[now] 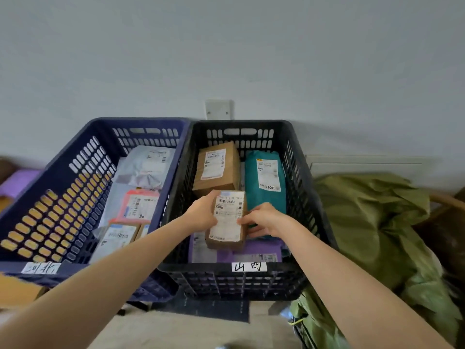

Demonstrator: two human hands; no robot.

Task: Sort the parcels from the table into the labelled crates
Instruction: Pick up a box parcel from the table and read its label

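Note:
A small brown cardboard parcel (226,220) with a white shipping label is held inside the black crate (305,177). My left hand (202,210) grips its left edge with the thumb over the label. My right hand (264,219) pinches its right edge. Under and behind it lie a larger brown box (217,167), a teal bag parcel (265,177) and a purple bag parcel (259,251). The black crate carries a handwritten white label (249,267) on its front rim. To its left stands a blue crate (63,172) with its own label (41,268), holding several parcels.
A pile of green sacks (372,222) lies right of the black crate. The corner of a brown box (15,290) shows at the far left. A wall with a white socket plate (219,109) stands right behind the crates. Beige floor shows in front.

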